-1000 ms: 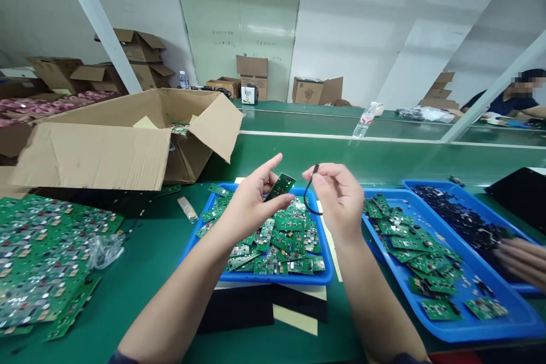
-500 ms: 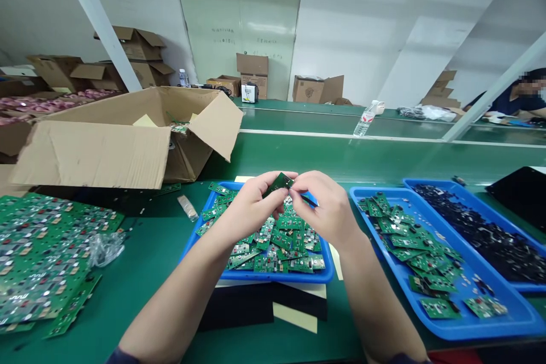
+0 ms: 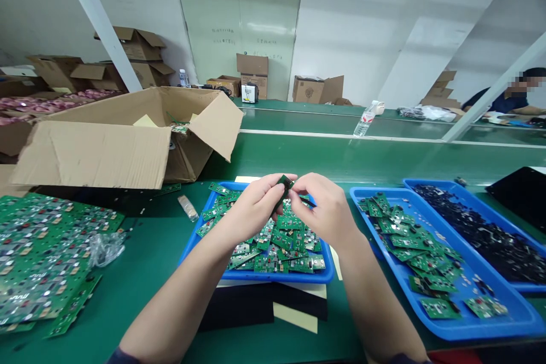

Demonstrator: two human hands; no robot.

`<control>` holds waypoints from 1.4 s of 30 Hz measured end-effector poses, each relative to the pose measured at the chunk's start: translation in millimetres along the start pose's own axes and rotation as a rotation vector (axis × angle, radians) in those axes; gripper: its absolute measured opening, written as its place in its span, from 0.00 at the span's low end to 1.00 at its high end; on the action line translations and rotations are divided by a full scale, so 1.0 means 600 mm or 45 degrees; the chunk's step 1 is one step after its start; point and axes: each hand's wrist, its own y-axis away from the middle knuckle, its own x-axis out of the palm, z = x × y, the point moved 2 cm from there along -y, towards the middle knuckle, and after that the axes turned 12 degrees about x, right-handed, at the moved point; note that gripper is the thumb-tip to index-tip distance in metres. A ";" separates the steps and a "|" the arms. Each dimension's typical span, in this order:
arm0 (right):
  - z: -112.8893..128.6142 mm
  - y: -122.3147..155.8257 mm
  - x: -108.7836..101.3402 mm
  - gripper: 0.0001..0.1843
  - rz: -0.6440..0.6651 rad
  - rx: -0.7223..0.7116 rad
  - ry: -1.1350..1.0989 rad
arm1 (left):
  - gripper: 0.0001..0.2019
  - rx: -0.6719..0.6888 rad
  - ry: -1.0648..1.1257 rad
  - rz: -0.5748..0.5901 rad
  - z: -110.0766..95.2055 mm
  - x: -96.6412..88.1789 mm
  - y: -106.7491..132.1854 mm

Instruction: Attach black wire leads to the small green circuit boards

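At the bottom of the frame, two bare forearms reach up from the lower edge over a green tabletop [image 3: 149,261], crossing a black sheet [image 3: 239,307] and a pale yellow strip [image 3: 294,318] that lie just below a blue tray [image 3: 256,277]. That tray, at the centre of the frame, is heaped with loose green boards [image 3: 281,242]. Above the heap the left hand [image 3: 251,207] and the right hand [image 3: 326,210] meet, the fingers of both pinched together on a small green circuit board [image 3: 284,183], held in the air over the far half of the tray. Whether the right hand holds anything else cannot be told.

At lower right a second blue tray [image 3: 469,331] carries more green boards, spread thinner; just beyond it, touching its far edge, a third blue tray [image 3: 524,287] is filled with small black parts [image 3: 473,227]. At the left of the frame lie large green panels [image 3: 42,256] with a crumpled bit of clear plastic [image 3: 104,247] beside them.

Beyond the panels, left of centre, an open cardboard box [image 3: 106,153] stands with its flaps out. Farther up, a plastic water bottle [image 3: 364,119] lies tilted on a green conveyor [image 3: 319,125]. At the upper right edge another person in a dark top [image 3: 499,102] leans over the line. More cardboard boxes [image 3: 251,71] stand against the back wall by a pale door [image 3: 239,28].
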 end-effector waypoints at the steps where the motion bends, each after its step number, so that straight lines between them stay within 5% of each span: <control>1: 0.000 0.000 0.001 0.07 0.000 0.003 0.006 | 0.18 -0.004 -0.004 -0.001 0.000 0.000 0.000; 24: 0.000 -0.002 0.007 0.07 -0.031 0.001 -0.045 | 0.17 -0.036 0.217 -0.037 0.011 0.007 -0.002; 42: -0.002 -0.002 0.009 0.08 -0.006 0.149 -0.080 | 0.14 0.029 0.039 -0.024 0.013 0.008 -0.003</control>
